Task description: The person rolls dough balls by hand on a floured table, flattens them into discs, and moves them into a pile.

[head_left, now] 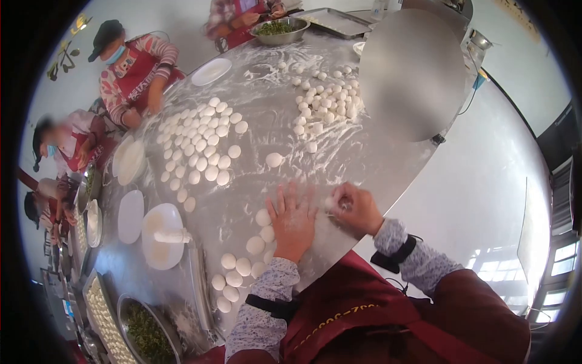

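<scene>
My left hand point(293, 223) lies palm down on the floured metal table point(364, 167), fingers stretched and spread, the tips slightly blurred. To its right, my right hand point(357, 211) is curled, with a small white piece of dough point(330, 204) at its fingertips, partly hidden. Flattened dough rounds point(255, 245) lie beside and below my left hand, and my forearm covers some of them. Ahead of my hands sits a single dough ball point(274, 160). Beyond it are a cluster of dough rounds point(203, 139) at left and a pile of dough pieces point(327, 100) at right.
White plates point(162, 258) line the table's left side, one bearing a white roll-shaped object point(172, 236). Bowls of green filling point(145, 330) and a tray of small pieces point(106, 318) stand nearby. Several people in red aprons point(136, 76) work around the table. A grey blur hides the upper right.
</scene>
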Motion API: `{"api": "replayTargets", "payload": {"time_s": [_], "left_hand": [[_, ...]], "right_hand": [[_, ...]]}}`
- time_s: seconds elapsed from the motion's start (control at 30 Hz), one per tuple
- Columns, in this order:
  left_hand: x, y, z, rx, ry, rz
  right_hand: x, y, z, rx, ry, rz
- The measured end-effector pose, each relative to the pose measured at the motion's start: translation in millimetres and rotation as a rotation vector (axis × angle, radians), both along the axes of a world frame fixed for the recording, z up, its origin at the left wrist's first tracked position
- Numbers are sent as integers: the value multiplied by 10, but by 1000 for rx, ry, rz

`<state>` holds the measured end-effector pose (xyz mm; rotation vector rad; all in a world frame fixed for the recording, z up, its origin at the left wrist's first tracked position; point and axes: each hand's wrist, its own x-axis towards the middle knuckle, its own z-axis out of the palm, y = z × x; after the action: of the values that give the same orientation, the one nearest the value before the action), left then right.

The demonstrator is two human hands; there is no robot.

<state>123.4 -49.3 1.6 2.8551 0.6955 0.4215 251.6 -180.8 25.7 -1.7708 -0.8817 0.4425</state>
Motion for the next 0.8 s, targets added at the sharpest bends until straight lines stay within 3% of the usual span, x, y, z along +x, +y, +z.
{"api": "replayTargets", "payload": {"time_s": [0.1,0.17,0.2,0.27,0.3,0.33,0.4,0.5,0.67,0.73,0.8], "left_hand": [[-16,42,96,-72,-9,62],[60,27,306,-86,-88,72],[109,-11,425,-108,-170,80],[254,-151,692,-65,-198,35],[340,-217,749,-18,-231,-10],[407,-268,571,-20,-235,-10],[483,-374,50,-3,-171,-197],[573,-410,26,-14,-137,-197],[435,-351,-66,-30,-140,-160],[312,-289,-47,-33,-124,-119],[154,-198,37,-42,-50,-20]], "right_hand": [[-230,-74,-60,70,45,123],[-205,-112,-120,46,-329,179],[-189,-138,-90,45,-327,183],[-121,-204,11,27,-41,181],[-40,-220,15,26,-79,106],[63,-217,0,24,-83,106],[273,-201,-34,93,-69,-147],[559,-124,56,-61,-145,-183],[676,505,162,13,-251,18],[820,789,-146,56,-718,87],[839,931,-215,53,-770,102]]}}
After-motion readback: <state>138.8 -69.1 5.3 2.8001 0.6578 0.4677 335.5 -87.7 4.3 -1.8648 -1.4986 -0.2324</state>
